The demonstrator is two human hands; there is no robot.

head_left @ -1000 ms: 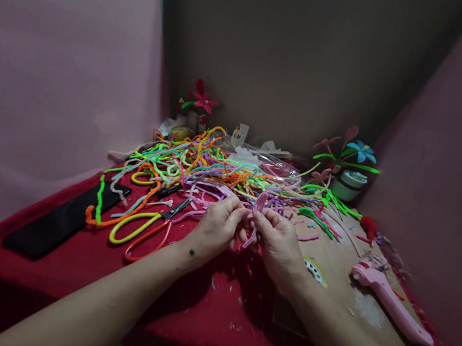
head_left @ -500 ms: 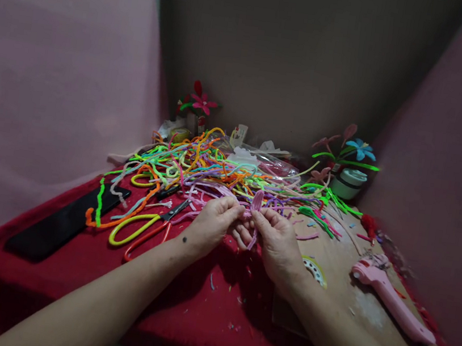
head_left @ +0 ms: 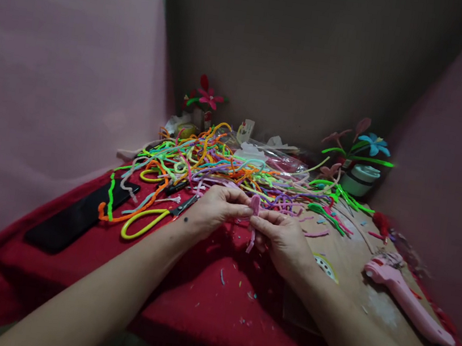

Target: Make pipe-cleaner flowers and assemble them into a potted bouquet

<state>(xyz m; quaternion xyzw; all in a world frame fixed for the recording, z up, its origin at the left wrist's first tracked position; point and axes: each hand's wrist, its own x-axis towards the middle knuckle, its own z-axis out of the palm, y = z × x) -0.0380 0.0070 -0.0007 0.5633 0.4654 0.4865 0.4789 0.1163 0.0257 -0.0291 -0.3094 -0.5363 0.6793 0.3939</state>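
Between my two hands, above the red cloth (head_left: 212,308), is a small pink petal shape of bent pipe cleaner (head_left: 256,204), with its tail hanging down. My left hand (head_left: 219,211) pinches the petal from the left, thumb and forefinger pressed together. From the right, my right hand (head_left: 280,237) pinches it lower down; its other fingers curl behind and are partly hidden. Just beyond the hands lies a tangled heap of colourful pipe cleaners (head_left: 198,160). Scissors with yellow and red handles (head_left: 147,221) lie left of my left wrist, partly covered by my forearm.
A black flat object (head_left: 73,219) lies at left. On the brown board (head_left: 347,292) at right are a pink glue gun (head_left: 406,298) and a white disc (head_left: 325,266). Behind stand pipe-cleaner flowers (head_left: 375,144), a pale green jar (head_left: 360,180) and another flower (head_left: 211,98).
My left fingers have moved onto the petal's side, and the petal has turned to look narrower. The whole view has shifted slightly, so the table things sit further right.
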